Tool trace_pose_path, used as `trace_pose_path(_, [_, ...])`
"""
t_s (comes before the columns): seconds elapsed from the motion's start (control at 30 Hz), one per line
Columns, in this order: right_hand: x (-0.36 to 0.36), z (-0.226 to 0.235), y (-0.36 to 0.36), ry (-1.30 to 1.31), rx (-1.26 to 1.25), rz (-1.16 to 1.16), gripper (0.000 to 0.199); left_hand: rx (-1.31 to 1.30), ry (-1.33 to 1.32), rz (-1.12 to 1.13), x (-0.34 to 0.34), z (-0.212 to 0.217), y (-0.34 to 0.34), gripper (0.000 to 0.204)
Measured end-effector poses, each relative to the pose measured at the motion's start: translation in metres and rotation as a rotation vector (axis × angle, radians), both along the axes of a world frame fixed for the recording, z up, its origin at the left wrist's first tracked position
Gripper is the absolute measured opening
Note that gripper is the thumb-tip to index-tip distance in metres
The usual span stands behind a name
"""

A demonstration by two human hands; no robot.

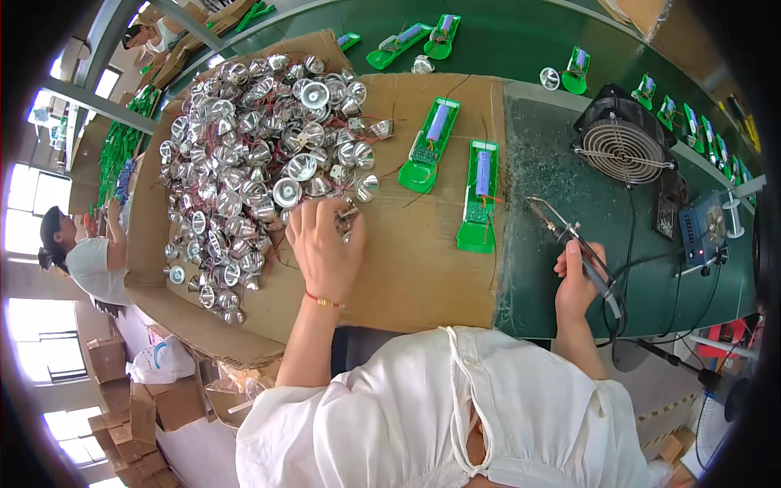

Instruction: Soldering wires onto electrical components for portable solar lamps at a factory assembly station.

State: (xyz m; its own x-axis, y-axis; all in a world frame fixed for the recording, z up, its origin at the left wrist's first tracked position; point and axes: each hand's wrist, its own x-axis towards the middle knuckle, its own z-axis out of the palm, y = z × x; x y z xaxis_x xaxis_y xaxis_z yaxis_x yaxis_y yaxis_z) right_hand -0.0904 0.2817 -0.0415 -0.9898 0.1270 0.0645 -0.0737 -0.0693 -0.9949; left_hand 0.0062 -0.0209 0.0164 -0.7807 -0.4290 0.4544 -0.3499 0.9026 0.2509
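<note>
The curled left hand (pixel 324 254), grip unclear, should gently handle silver conical reflectors (pixel 259 154) at ten o'clock, the right hand (pixel 576 289) holding a black-handled soldering iron (pixel 567 237) at three.

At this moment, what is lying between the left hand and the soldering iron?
The head view shows a green housing on cardboard, then green tabletop, between the left hand and the soldering iron.

The left fingers (pixel 303 220) curl at the edge of heaped silver reflectors (pixel 244 154); to their right, two green casings (pixel 427 146) lie on cardboard (pixel 423 268). The right fingers (pixel 574 255) grip a soldering iron (pixel 599 284), a fan (pixel 622 150) beyond them.
</note>
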Motion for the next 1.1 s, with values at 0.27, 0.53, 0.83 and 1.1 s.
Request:
trace_pose_path(0.27, [0.007,0.006,-0.006,0.026,0.008,-0.025,0.015,-0.509,-0.238,-0.121,-0.076,-0.026,-0.003,0.012])
trace_pose_path(0.53, [0.013,0.006,0.007,0.014,-0.006,-0.017,0.017,0.639,-0.018,-0.21,-0.028,0.002,0.028,0.013])
trace_pose_path(0.83, [0.029,0.024,-0.012,0.237,0.134,0.321,0.018,0.833,-0.048,-0.329,-0.037,-0.027,0.078,0.011])
trace_pose_path(1.1, [0.026,0.023,-0.021,0.104,0.103,0.283,0.015,0.818,-0.019,-0.301,-0.047,-0.033,0.088,0.015])
